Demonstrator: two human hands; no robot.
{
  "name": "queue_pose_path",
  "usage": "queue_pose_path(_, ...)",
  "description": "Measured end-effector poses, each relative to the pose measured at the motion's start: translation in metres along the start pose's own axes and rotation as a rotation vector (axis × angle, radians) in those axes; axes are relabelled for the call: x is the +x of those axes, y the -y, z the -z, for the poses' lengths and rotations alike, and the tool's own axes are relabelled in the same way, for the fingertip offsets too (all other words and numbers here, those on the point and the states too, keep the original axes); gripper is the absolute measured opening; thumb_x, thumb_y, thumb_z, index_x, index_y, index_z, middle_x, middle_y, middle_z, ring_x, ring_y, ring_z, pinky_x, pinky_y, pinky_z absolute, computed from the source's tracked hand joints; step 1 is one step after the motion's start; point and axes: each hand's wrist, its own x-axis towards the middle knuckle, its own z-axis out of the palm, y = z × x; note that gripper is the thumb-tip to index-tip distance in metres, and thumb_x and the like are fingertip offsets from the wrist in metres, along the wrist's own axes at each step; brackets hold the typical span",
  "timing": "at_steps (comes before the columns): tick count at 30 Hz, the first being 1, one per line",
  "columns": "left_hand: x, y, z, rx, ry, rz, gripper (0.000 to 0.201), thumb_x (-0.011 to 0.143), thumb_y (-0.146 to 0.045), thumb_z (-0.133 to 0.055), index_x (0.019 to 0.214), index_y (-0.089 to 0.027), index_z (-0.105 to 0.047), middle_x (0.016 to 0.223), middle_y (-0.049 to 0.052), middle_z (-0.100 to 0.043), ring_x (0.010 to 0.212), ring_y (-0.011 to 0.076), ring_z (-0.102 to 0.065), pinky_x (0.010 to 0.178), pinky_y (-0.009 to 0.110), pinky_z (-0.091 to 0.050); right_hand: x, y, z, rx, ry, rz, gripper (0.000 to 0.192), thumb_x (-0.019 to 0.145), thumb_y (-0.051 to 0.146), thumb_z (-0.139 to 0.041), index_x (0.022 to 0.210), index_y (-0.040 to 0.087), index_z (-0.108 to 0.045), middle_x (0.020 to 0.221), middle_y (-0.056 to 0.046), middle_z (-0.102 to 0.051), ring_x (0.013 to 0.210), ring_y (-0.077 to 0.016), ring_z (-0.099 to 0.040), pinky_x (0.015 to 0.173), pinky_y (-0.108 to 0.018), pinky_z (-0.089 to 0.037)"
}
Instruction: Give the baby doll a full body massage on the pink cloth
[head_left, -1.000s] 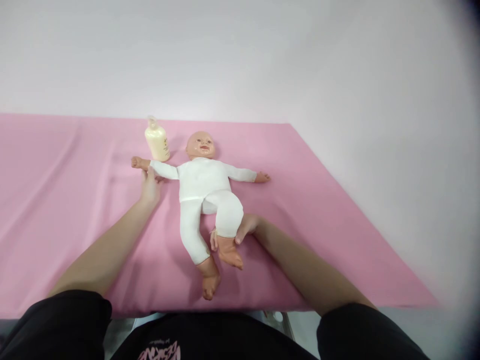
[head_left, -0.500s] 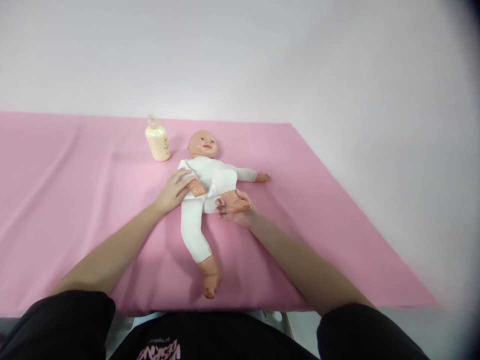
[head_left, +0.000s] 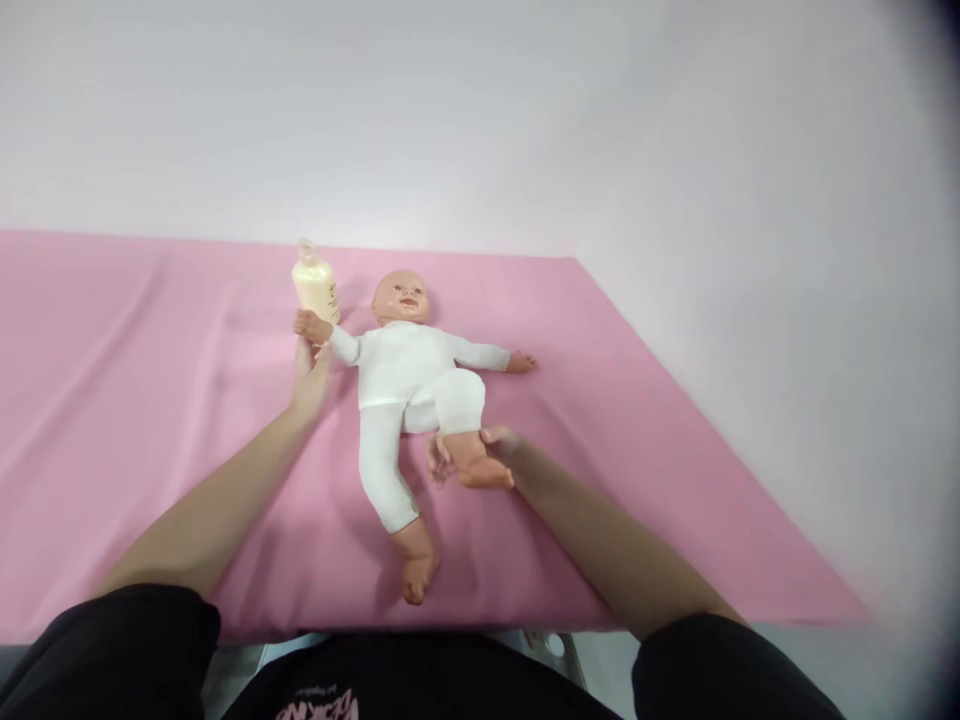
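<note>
A baby doll [head_left: 405,365] in a white cloth suit lies on its back, head away from me. My left hand [head_left: 310,380] is closed around the doll's forearm near the wrist, at the image's left, and holds that arm stretched out sideways. Lower down, my right hand [head_left: 501,447] grips the ankle of the doll's bent leg from underneath; the doll's foot hides part of my palm. The doll's other arm reaches out to the right, and its other leg lies straight toward me.
A pump bottle [head_left: 318,287] of pale yellow liquid stands just behind the doll's raised hand. Pink cloth [head_left: 150,400] covers the table, whose near edge runs along my body. A white wall [head_left: 450,120] rises behind.
My left hand has swung the doll's arm from across its belly out to the left. My right hand has drawn the bent leg toward me, straightening it somewhat.
</note>
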Motion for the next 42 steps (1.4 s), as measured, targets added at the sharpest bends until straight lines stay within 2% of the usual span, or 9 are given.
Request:
queue_pose_path(5, 0.012, 0.020, 0.010, -0.147, -0.144, 0.266, 0.047, 0.093, -0.059, -0.064, 0.126, -0.028, -0.053, 0.141, 0.011, -0.060, 0.129, 0.0243, -0.062, 0.108, 0.042, -0.052, 0.002, 0.005, -0.001, -0.221, 0.122, -0.350, 0.046, 0.076, 0.044, -0.082, 0.102, 0.010, -0.064, 0.105, -0.016, -0.072, 0.104, -0.0269, -0.068, 0.093, -0.038, -0.053)
queue_pose_path(8, 0.012, 0.020, 0.011, -0.114, -0.142, 0.253, 0.049, 0.093, -0.060, -0.062, 0.125, -0.025, -0.052, 0.140, 0.013, -0.059, 0.128, 0.0255, -0.062, 0.106, 0.042, -0.053, 0.002, 0.004, 0.001, -0.214, 0.155, -0.316, 0.047, 0.076, 0.048, -0.080, 0.100, 0.010, -0.064, 0.103, -0.015, -0.072, 0.104, -0.0283, -0.068, 0.097, -0.042, -0.051)
queue_pose_path(11, 0.007, 0.010, 0.008, 0.042, -0.067, 0.087, 0.052, 0.093, -0.061, -0.061, 0.129, -0.024, -0.052, 0.136, 0.013, -0.059, 0.123, 0.0261, -0.063, 0.101, 0.041, -0.055, 0.000, -0.001, 0.004, -0.133, 0.170, -0.176, 0.057, 0.073, 0.055, -0.078, 0.102, 0.008, -0.065, 0.106, -0.016, -0.068, 0.106, -0.0288, -0.066, 0.096, -0.043, -0.052)
queue_pose_path(18, -0.018, -0.030, -0.009, 0.574, 0.439, -0.523, 0.038, 0.100, -0.039, -0.052, 0.132, -0.019, -0.059, 0.131, 0.016, -0.062, 0.124, 0.0298, -0.056, 0.111, 0.052, -0.044, -0.002, 0.003, 0.012, 0.160, -0.225, 0.134, 0.052, 0.085, 0.067, -0.060, 0.090, 0.015, -0.061, 0.104, -0.009, -0.063, 0.098, -0.0222, -0.067, 0.086, -0.038, -0.057)
queue_pose_path(22, -0.022, -0.037, -0.014, 0.696, 0.544, -0.616, 0.034, 0.102, -0.029, -0.048, 0.131, -0.023, -0.063, 0.132, 0.015, -0.063, 0.124, 0.0296, -0.056, 0.109, 0.052, -0.044, 0.002, 0.010, 0.015, 0.229, -0.463, 0.108, 0.048, 0.089, 0.063, -0.056, 0.089, 0.016, -0.062, 0.109, -0.010, -0.066, 0.095, -0.0202, -0.067, 0.079, -0.033, -0.058)
queue_pose_path(27, -0.021, -0.037, -0.013, 0.680, 0.553, -0.617, 0.034, 0.101, -0.028, -0.048, 0.131, -0.023, -0.063, 0.132, 0.014, -0.063, 0.124, 0.0289, -0.056, 0.109, 0.051, -0.044, 0.002, 0.009, 0.015, 0.226, -0.477, 0.093, 0.047, 0.093, 0.060, -0.054, 0.092, 0.015, -0.063, 0.114, -0.011, -0.068, 0.096, -0.0207, -0.069, 0.077, -0.033, -0.059)
queue_pose_path(30, -0.020, -0.036, -0.011, 0.576, 0.480, -0.545, 0.037, 0.099, -0.033, -0.055, 0.133, -0.023, -0.061, 0.132, 0.014, -0.062, 0.125, 0.0293, -0.056, 0.111, 0.051, -0.043, 0.000, 0.006, 0.014, 0.181, -0.411, 0.109, 0.050, 0.091, 0.064, -0.057, 0.092, 0.014, -0.062, 0.113, -0.011, -0.067, 0.098, -0.0216, -0.069, 0.080, -0.035, -0.059)
queue_pose_path(35, -0.007, -0.020, -0.004, 0.212, 0.102, -0.187, 0.046, 0.094, -0.051, -0.064, 0.130, -0.024, -0.057, 0.129, 0.011, -0.063, 0.123, 0.0275, -0.061, 0.110, 0.047, -0.047, -0.002, 0.002, 0.004, 0.040, -0.126, 0.039, 0.060, 0.080, 0.069, -0.070, 0.099, 0.013, -0.065, 0.109, -0.014, -0.069, 0.102, -0.0253, -0.069, 0.085, -0.040, -0.059)
queue_pose_path(42, 0.015, 0.009, 0.015, -0.140, -0.268, 0.293, 0.038, 0.099, -0.057, -0.054, 0.122, -0.027, -0.055, 0.139, 0.009, -0.061, 0.125, 0.0228, -0.064, 0.099, 0.036, -0.056, 0.002, 0.004, 0.004, -0.166, 0.274, -0.353, 0.049, 0.081, 0.046, -0.080, 0.106, 0.006, -0.068, 0.107, -0.020, -0.076, 0.104, -0.0312, -0.074, 0.093, -0.039, -0.057)
